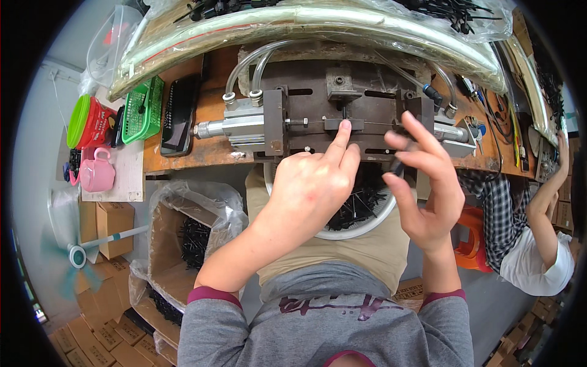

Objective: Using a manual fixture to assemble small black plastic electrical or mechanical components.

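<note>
Honestly the right hand point(431, 199) is tough to read: its fingertips are motion-blurred and spread apart, and a small dark piece point(396, 166) shows between the thumb and bent fingers, so I can't tell if it's really pinched. The left hand point(315, 183) has 1 finger, the index, out straight with the others folded; its palm side is hidden, so I can't tell if it's gripping anything. That index fingertip covers part of a small dark block point(358, 126), mid-length on a dark metal fixture point(382, 110) along the bench's point(211, 156) front edge. The dark piece is right of the left hand, near that same edge. As for containers, the white tub point(367, 229) below the bench's front edge holds thin black parts point(354, 205), partly blocked by the left hand. Left of it, a plastic-lined box point(168, 244) has more black stuff in it. A green basket point(153, 107) sits by the bench's left edge, with something dark inside I can't make out. The clear bag point(489, 27) up top is cut off.
</note>
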`<control>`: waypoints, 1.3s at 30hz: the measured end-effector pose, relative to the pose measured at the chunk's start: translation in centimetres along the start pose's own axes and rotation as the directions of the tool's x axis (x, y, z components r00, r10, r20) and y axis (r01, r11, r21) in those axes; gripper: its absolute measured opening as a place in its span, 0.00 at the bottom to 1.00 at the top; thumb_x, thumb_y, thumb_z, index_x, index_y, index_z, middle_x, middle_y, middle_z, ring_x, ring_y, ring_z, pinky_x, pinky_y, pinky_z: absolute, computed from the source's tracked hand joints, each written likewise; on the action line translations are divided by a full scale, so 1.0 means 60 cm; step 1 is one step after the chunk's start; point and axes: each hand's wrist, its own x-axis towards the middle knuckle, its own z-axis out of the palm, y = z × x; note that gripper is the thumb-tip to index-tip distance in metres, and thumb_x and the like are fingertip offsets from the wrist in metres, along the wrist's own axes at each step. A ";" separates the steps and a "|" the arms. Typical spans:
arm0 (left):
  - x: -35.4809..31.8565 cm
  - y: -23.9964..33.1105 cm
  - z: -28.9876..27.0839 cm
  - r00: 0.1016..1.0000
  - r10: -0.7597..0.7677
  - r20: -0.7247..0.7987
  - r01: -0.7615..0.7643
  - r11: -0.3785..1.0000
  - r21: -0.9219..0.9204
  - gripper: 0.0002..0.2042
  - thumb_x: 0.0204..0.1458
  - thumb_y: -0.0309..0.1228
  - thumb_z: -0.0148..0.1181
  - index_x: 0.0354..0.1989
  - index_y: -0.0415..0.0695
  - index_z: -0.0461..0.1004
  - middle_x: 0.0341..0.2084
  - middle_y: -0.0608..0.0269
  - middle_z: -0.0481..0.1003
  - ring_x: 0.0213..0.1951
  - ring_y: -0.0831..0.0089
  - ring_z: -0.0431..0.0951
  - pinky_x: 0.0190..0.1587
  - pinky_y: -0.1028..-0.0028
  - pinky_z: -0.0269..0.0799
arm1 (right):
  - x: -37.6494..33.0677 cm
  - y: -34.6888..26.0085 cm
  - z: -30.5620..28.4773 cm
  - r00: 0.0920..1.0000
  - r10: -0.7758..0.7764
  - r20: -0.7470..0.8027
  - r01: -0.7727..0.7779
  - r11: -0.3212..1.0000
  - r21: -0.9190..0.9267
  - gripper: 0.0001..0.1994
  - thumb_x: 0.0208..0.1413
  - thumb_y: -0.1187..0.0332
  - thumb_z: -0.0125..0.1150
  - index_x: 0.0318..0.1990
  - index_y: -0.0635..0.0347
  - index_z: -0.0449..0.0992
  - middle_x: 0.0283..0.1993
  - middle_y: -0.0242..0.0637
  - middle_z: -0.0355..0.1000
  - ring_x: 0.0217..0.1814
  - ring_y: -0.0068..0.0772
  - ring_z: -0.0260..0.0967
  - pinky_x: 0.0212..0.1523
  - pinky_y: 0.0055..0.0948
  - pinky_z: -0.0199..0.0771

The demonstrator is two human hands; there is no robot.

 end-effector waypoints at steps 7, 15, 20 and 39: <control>-0.036 -0.013 0.002 0.983 -0.111 -0.143 0.046 0.918 -0.394 0.13 0.44 0.20 0.71 0.41 0.37 0.82 0.54 0.48 0.77 0.39 0.66 0.85 0.38 0.72 0.82 | -0.008 0.002 0.035 0.991 0.008 0.135 0.030 0.962 -0.272 0.14 0.47 0.78 0.69 0.44 0.66 0.77 0.59 0.48 0.74 0.49 0.46 0.79 0.49 0.36 0.81; -0.081 -0.030 -0.022 0.933 -0.360 -0.003 0.166 0.436 -0.885 0.15 0.45 0.12 0.69 0.43 0.34 0.83 0.47 0.49 0.79 0.44 0.65 0.83 0.45 0.71 0.86 | 0.009 0.006 0.066 0.939 -0.047 0.342 0.232 0.820 -0.524 0.12 0.42 0.73 0.64 0.37 0.64 0.75 0.59 0.51 0.75 0.20 0.25 0.70 0.26 0.24 0.73; -0.096 -0.032 -0.022 0.936 -0.348 0.058 0.164 0.283 -0.945 0.14 0.45 0.11 0.68 0.42 0.34 0.83 0.43 0.49 0.80 0.44 0.64 0.84 0.45 0.72 0.86 | 0.014 -0.004 0.066 0.930 -0.008 0.368 0.225 0.804 -0.551 0.13 0.41 0.74 0.64 0.37 0.63 0.76 0.58 0.52 0.76 0.18 0.27 0.70 0.23 0.25 0.73; 0.082 -0.039 -0.086 0.965 0.209 -0.156 -0.251 0.907 -0.338 0.20 0.45 0.35 0.74 0.48 0.44 0.81 0.42 0.59 0.82 0.44 0.62 0.82 0.47 0.67 0.78 | 0.301 0.131 -0.038 0.965 -0.232 0.126 0.261 0.763 -0.592 0.09 0.53 0.72 0.65 0.42 0.61 0.81 0.38 0.42 0.77 0.44 0.50 0.74 0.46 0.41 0.75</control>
